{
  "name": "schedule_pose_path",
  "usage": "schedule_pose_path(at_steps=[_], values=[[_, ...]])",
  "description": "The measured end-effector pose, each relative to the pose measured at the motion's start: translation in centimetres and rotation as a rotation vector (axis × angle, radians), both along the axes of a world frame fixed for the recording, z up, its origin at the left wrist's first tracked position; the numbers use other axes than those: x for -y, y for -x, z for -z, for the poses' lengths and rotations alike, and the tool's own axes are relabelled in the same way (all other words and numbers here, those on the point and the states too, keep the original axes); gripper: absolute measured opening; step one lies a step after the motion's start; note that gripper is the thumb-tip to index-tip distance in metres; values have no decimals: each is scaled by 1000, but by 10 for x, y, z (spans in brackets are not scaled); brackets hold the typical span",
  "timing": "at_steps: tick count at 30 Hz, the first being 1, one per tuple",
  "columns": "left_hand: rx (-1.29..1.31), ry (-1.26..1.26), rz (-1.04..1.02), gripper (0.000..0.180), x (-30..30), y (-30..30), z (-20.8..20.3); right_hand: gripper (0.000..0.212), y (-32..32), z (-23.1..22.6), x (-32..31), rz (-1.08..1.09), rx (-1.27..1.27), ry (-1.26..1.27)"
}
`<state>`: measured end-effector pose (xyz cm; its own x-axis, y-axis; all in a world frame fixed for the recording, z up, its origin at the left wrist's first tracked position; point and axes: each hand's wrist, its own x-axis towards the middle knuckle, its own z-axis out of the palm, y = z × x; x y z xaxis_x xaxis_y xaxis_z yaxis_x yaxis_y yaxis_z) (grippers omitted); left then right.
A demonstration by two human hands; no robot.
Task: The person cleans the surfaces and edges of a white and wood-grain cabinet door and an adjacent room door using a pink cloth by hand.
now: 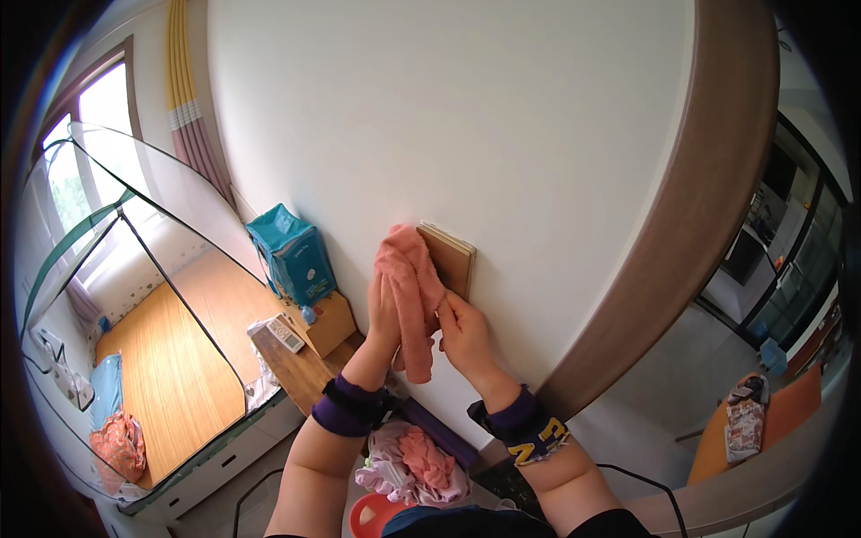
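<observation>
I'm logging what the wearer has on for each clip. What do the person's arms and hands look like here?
Both hands, left hand and right hand, are bare, with no gloves or rings visible. Each wrist carries a dark purple band: the left wristband is plain, the right wristband has yellow lettering on a black patch. The forearms are bare; dark sleeve edges show at the bottom.

1. A teal soft-sided package (pixel 291 255) stands against the wall to my left, on a small wooden box (pixel 330 325).
2. A white, flat remote-like device (pixel 285 334) with a small screen lies on the low wooden shelf (pixel 296 368) beside that box.
3. A printed packet (pixel 743 429) lies on the orange surface (pixel 789 408) at far right.
</observation>
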<state>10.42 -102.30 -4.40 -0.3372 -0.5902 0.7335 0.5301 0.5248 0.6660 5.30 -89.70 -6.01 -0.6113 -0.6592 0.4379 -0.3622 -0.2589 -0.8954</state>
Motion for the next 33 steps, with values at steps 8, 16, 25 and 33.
schedule_pose_path(at_steps=[8, 16, 25, 33], values=[[3, -301, 234, 36, 9, 5, -13, 30, -5, -10, -2, -60, 45, -17], [140, -320, 266, 40, -2, -19, 49, 37, 1, 0, -1, -22, -103, 38], [381, -64, 226, 24, -32, -41, 32, 53, -24, 12, -40, -60, -89, 152], [254, 465, -71, 48, -31, -51, 22, 33, -34, 6, -69, 153, -47, 382]])
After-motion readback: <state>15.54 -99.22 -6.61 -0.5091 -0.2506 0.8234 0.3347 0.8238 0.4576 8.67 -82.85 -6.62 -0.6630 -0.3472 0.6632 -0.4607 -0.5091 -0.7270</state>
